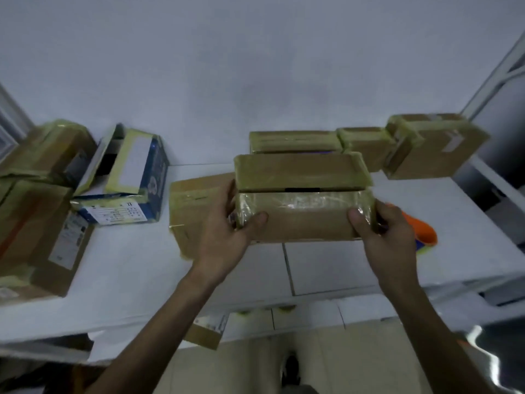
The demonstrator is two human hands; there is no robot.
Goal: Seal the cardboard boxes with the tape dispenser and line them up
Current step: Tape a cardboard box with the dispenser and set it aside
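Hands held one brown box (304,200) in the middle of the frame, over the white table (127,265). The left hand (227,231) gripped its left end and the right hand (389,234) gripped its right end, with both thumbs on the front side. The box had shiny tape on it, and a thin dark gap showed under its top flap. I could not tell if it sat on the table or was lifted. Three taped boxes stood in a row just behind it, toward the upper right: a long box (295,142), a small box (363,143) and a tilted box (434,146). A flat box (193,206) lay behind the left hand. The orange tape dispenser (423,226) lay just behind the right hand, mostly hidden. At the left sat an open blue box (133,177) and some big brown boxes (37,223).
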